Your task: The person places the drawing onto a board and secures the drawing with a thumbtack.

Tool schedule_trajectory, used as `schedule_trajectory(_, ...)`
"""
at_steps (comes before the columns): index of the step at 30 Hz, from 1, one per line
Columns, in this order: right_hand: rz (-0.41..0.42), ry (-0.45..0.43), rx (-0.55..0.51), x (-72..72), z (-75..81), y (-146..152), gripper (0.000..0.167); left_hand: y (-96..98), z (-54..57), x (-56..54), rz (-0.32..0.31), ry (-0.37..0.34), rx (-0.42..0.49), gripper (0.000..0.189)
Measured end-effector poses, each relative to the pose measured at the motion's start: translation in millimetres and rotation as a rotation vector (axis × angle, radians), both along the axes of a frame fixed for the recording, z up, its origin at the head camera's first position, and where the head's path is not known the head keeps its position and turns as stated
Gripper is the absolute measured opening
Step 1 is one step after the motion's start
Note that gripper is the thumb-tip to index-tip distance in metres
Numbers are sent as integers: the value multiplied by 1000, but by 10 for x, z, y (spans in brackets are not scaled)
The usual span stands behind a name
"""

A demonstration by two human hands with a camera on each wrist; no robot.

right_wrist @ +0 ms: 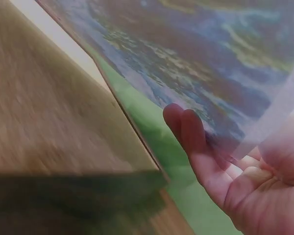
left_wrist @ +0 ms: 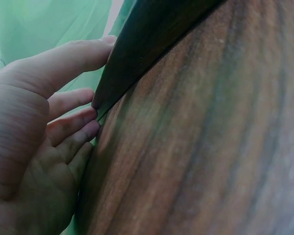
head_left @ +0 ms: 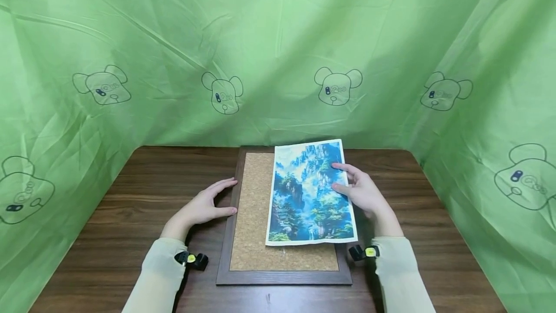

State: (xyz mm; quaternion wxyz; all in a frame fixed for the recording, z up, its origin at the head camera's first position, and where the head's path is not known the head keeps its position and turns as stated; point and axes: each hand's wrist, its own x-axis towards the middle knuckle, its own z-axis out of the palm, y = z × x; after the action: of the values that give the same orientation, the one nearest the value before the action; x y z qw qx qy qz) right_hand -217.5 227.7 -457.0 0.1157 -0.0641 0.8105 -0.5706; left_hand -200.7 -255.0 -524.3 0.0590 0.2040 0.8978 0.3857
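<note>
In the head view a framed cork board (head_left: 256, 206) with a dark brown wooden rim lies flat on the table. My left hand (head_left: 204, 206) touches the rim's left side with thumb and fingertips, the fingers spread fairly straight. The left wrist view shows those fingers (left_wrist: 83, 117) against the rim's edge (left_wrist: 137, 49). A landscape print (head_left: 310, 197), blue and green with a white border, slants over the right part of the cork. My right hand (head_left: 362, 192) pinches its right edge. From the right wrist, the print (right_wrist: 186, 58) looks raised off the cork surface (right_wrist: 54, 107).
The table (head_left: 143, 197) is dark wood grain. Green cloth (head_left: 278, 37) printed with bear-head outlines hangs around the back and both sides. A small black device sits on each wrist, the left one (head_left: 191, 258) beside the board, the right one (head_left: 364, 252) near its lower right corner.
</note>
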Motion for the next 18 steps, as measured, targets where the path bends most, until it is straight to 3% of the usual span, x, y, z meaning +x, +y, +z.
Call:
schedule_trajectory(13, 70, 65, 65, -18, -354, -345, 61, 0, 29, 8, 11, 5, -32, 87)
schedule_trajectory(18, 123, -5, 56, 9, -345, -341, 87, 8, 34, 14, 9, -8, -44, 88)
